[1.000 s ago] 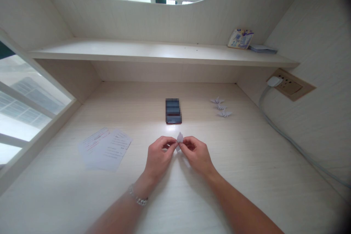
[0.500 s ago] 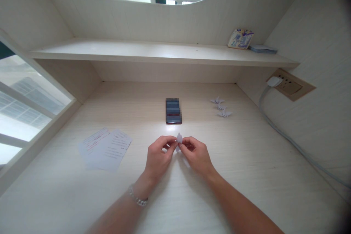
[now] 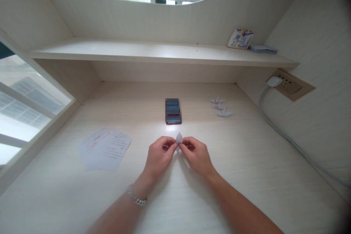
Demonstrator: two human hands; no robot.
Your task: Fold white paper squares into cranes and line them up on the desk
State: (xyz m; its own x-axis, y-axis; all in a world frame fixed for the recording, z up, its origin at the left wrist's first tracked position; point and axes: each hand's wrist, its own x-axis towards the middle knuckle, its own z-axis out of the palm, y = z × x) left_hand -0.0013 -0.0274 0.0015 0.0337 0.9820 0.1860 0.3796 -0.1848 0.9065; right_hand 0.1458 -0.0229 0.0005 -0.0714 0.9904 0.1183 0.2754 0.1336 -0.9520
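Observation:
Between my two hands is a small piece of folded white paper [image 3: 179,138], its pointed tip sticking up above the fingertips. My left hand [image 3: 161,153] pinches its left side with thumb and forefinger. On the other side my right hand [image 3: 196,153] pinches it the same way. The fingers cover much of the paper, so its full shape is hidden. Just beyond lies a phone [image 3: 173,111] flat on the desk, its screen blurred out. Three folded paper cranes [image 3: 224,113] stand in a short row at the right, beyond my right hand.
Two written sheets of paper [image 3: 109,151] overlap at the left of the desk [image 3: 131,106]. A shelf [image 3: 137,49] runs along the back, bearing a colourful packet [image 3: 240,39]. A cable [image 3: 282,136] hangs from the wall socket [image 3: 292,85] at the right.
The folded paper shows slightly wider and fuller above my fingertips than before. Both hands stay in nearly the same place, still pinching it.

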